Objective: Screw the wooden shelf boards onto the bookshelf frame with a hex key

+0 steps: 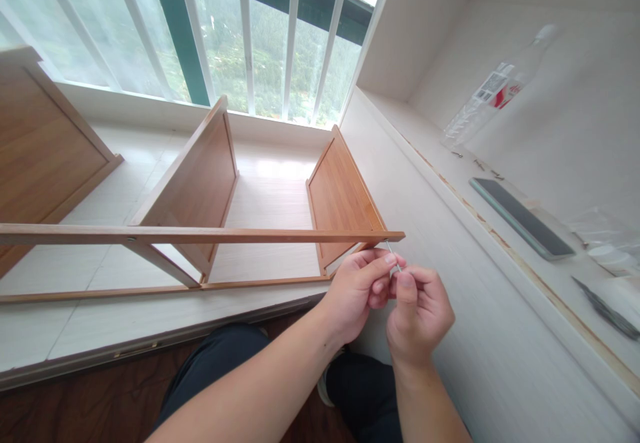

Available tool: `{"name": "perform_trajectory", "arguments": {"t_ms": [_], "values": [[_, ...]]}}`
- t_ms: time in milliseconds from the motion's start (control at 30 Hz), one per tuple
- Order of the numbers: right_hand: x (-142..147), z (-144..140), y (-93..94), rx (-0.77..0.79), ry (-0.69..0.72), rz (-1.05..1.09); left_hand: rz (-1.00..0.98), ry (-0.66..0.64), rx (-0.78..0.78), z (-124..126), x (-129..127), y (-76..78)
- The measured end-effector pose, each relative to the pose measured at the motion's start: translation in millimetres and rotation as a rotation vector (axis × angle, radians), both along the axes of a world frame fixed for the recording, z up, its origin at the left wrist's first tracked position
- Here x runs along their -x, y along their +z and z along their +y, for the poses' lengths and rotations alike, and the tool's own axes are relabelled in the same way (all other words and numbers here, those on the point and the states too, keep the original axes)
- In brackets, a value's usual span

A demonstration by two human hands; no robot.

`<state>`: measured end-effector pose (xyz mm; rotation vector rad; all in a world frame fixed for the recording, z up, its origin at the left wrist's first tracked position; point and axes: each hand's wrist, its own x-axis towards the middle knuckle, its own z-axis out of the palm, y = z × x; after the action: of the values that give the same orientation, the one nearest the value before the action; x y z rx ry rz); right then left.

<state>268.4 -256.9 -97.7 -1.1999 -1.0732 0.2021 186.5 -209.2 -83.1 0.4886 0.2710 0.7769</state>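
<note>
A wooden shelf frame (270, 236) lies on its side, its upright panels joined by a long front rail. At the rail's right end, a thin metal hex key (391, 250) reaches up to a fastener hole. My left hand (361, 286) pinches the key's shaft between thumb and fingers, just under the rail. Close against it, my right hand (419, 306) grips the key's lower end with the thumb on top. The fingers hide most of that end.
On the white ledge to the right are a clear plastic bottle (500, 90), several small screws (480, 164), a phone (520, 218) and a clear plastic bag (603, 226). A barred window (265, 50) stands behind the frame. A white wall (450, 283) rises close to my right hand.
</note>
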Motion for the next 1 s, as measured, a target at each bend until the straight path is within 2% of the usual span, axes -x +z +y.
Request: {"name": "perform_trajectory", "arguments": {"t_ms": [167,400,667,1000], "values": [[-1,0,2.4,0.029,0.007,-0.03,-0.025,0.016,0.019,1,0,-1.7],[-3,1,3.6,0.061,0.011,0.05,-0.006,0.034,0.026,1,-2,-2.8],[-6,1,1.5,0.123,0.226,0.265,0.013,0.042,0.019,2,-3,-2.5],[-13,2,-12.3,0.125,0.253,0.271,0.025,0.06,0.002,1,-3,-5.5]]}}
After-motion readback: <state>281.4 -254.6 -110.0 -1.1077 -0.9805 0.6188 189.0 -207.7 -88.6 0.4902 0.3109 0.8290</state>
